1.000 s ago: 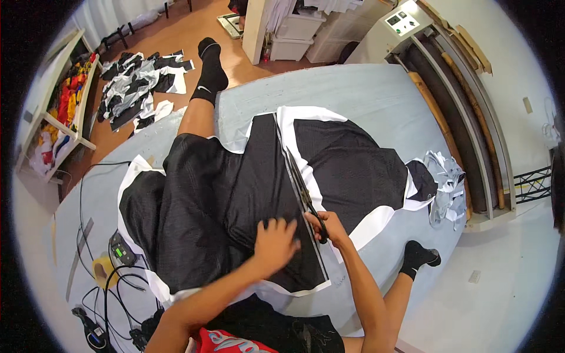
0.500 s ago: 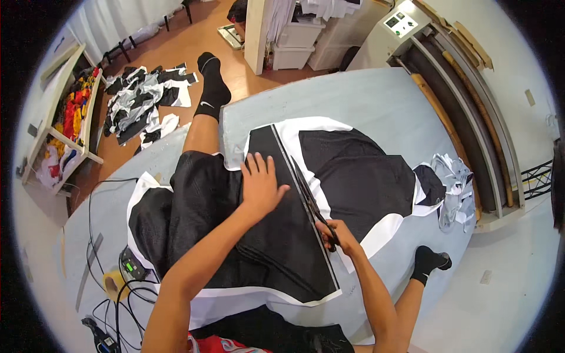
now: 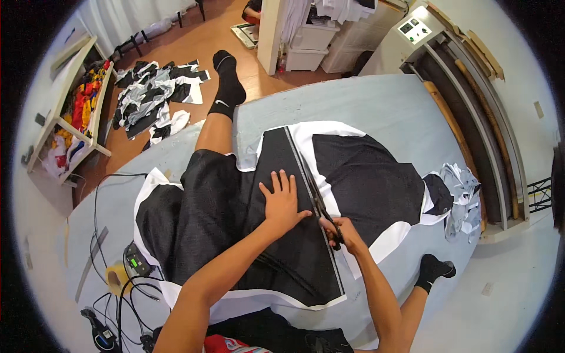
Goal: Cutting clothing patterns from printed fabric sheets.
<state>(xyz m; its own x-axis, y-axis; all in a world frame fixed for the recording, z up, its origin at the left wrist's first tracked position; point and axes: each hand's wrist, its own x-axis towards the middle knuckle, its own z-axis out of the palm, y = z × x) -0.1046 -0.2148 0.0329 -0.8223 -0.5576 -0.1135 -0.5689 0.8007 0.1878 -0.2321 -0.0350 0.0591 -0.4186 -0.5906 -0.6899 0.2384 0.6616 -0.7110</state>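
A black fabric panel (image 3: 294, 259) with a white border lies in front of me, a narrow grey-white strip running along its right edge. My left hand (image 3: 282, 206) rests flat on it, fingers spread, left of that strip. In my right hand (image 3: 348, 234) are the handles of black scissors (image 3: 318, 202). Their blades point away from me along the strip, beside the white fabric (image 3: 306, 147). Right of the scissors lies another black fabric piece (image 3: 371, 182) with white edges. My fingers partly hide the handles.
My legs stretch out on the grey table (image 3: 329, 100), ending in black socks (image 3: 228, 88). Cables, a yellow tape roll (image 3: 118, 277) and a small device (image 3: 138, 259) lie left. Grey scraps (image 3: 462, 197) lie right, near a roller machine (image 3: 471, 117). More scraps (image 3: 156, 94) cover the floor.
The view has shifted, so the scene sits further right. My left hand has slid slightly toward me along the black panel. My right hand still holds the scissors at nearly the same place.
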